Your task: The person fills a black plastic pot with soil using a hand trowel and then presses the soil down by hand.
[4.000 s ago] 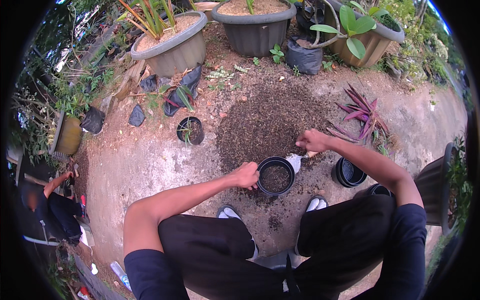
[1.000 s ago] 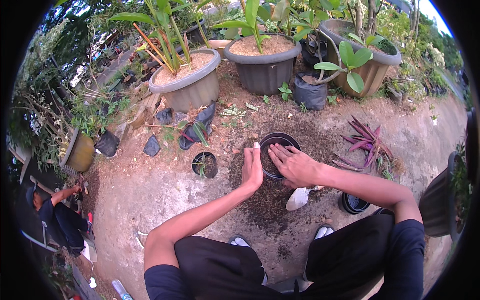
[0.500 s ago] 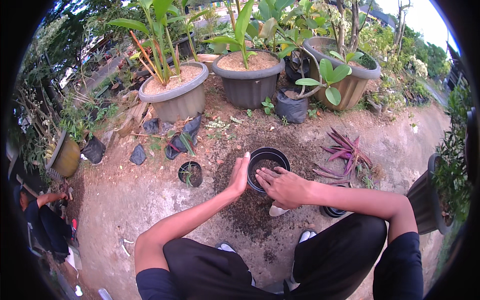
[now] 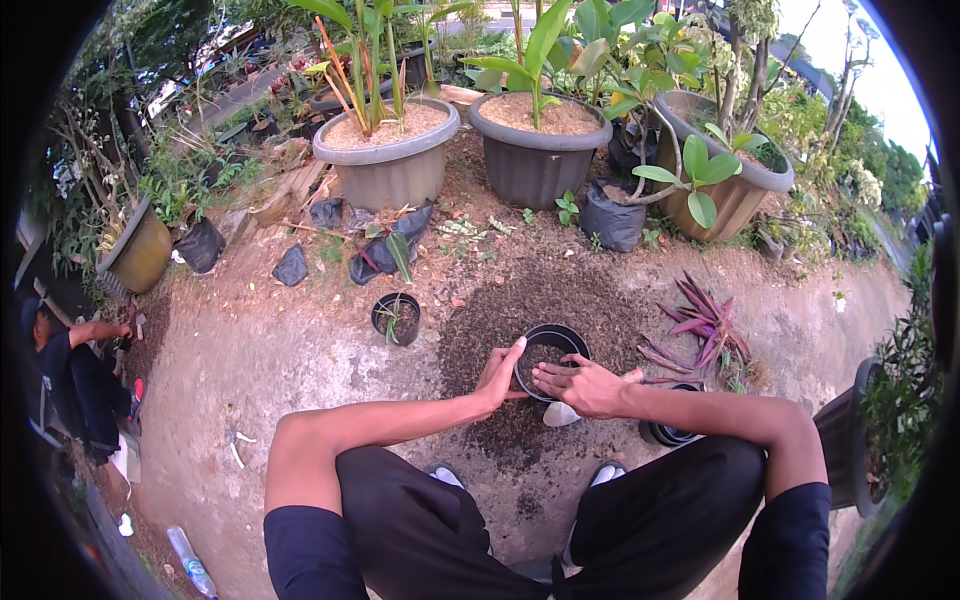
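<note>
A round black plant pot (image 4: 582, 343) holding dark soil stands on the ground in front of me. My left hand (image 4: 496, 380) grips its left side, thumb up at the rim and fingers lower on the wall. Over the right rim reaches my right hand (image 4: 585, 386), its fingers stretched out and lying on the soil inside. Beneath that hand a pale blade, like a trowel's (image 4: 561, 414), shows; the rest is mostly hidden. Loose dark soil (image 4: 490, 325) is spread around the pot.
Uprooted purple-leaved plants (image 4: 712, 328) lie to the right, near a black pot (image 4: 660, 434) beside my knee. A small potted plant (image 4: 397, 319) stands left. Large planters (image 4: 545, 165) line the back. Another person (image 4: 75, 370) crouches far left, near a plastic bottle (image 4: 190, 562).
The view has shifted. The pot has come a little closer to me with my left hand on it. My right hand's fingers stay inside the pot, on the soil.
</note>
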`<state>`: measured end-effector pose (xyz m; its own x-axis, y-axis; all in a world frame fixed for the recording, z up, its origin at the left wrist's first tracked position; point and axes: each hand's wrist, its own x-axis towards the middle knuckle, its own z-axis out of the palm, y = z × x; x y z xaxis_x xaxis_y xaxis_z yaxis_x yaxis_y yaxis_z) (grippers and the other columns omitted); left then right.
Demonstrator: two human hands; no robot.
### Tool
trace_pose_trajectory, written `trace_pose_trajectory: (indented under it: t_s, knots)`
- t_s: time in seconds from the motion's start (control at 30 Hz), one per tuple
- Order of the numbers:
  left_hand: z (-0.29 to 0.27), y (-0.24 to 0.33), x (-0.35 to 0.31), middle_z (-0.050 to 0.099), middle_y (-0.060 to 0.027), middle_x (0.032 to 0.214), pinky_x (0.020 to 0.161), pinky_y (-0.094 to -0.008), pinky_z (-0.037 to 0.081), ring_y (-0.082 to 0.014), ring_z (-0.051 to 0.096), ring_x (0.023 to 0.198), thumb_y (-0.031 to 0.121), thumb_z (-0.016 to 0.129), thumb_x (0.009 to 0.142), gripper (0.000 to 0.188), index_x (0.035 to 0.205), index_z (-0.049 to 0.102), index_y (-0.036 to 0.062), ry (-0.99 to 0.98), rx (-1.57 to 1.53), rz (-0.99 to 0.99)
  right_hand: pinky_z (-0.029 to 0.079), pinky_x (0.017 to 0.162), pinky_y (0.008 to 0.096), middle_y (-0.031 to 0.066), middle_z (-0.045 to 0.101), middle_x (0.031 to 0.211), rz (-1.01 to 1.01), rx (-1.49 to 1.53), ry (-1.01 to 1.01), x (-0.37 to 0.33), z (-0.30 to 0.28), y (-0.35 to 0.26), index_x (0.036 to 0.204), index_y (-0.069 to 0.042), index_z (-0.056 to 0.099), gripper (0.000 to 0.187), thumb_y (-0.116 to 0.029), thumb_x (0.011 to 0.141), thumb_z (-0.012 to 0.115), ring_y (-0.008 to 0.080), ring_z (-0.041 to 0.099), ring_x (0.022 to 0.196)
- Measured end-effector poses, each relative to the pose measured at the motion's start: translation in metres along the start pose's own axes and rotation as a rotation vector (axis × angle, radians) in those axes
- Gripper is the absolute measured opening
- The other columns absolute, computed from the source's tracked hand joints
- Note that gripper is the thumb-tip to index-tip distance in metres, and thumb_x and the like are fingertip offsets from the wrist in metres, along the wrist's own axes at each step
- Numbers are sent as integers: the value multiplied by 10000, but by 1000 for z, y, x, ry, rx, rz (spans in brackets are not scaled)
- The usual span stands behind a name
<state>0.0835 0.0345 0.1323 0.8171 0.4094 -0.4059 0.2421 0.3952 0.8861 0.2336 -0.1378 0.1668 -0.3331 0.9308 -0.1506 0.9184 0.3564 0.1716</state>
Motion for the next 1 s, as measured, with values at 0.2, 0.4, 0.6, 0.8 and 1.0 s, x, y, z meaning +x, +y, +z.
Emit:
trace_pose_trajectory:
  t_s: [0.2, 0.4, 0.6, 0.8, 1.0]
  knots:
    - [0, 11, 9, 646, -109, 1179, 867, -396, 596, -221, 697, 1042, 586, 547, 971, 627, 1321, 549, 66, -105, -109, -22, 365, 1161, 519, 149, 437, 1580, -11, -84, 73, 6, -20, 7, 1470, 13, 460, 581, -157, 924, 565, 269, 406, 1480]
    - [1, -10, 27, 678, -90, 952, 684, -321, 541, -151, 683, 860, 480, 509, 991, 491, 1123, 629, 22, 123, -151, 140, 382, 1150, 490, 267, 468, 1516, 216, -47, 245, 12, -34, -2, 1456, 135, 414, 689, -172, 864, 588, 345, 451, 1440]
    - [14, -23, 34, 619, -91, 845, 650, -329, 536, -180, 629, 797, 463, 503, 973, 482, 947, 657, 7, 331, 122, 275, 392, 1153, 466, 336, 480, 1478, 297, -69, 108, 12, -26, -1, 1423, 171, 437, 659, -153, 865, 572, 391, 478, 1410]
    - [8, -20, 23, 596, -98, 872, 724, -404, 623, -220, 658, 866, 460, 524, 959, 500, 1081, 638, -11, 251, -29, 100, 402, 1137, 461, 299, 488, 1490, 261, -30, 97, 14, -21, 3, 1429, 159, 436, 690, -182, 856, 612, 362, 480, 1414]
    - [21, 1, 10, 641, -144, 1019, 736, -427, 630, -250, 678, 935, 474, 498, 969, 554, 1120, 638, -40, 230, -81, 102, 386, 1145, 478, 294, 424, 1534, 334, 81, 181, 16, -37, 4, 1477, 159, 342, 920, -309, 796, 746, 354, 423, 1450]
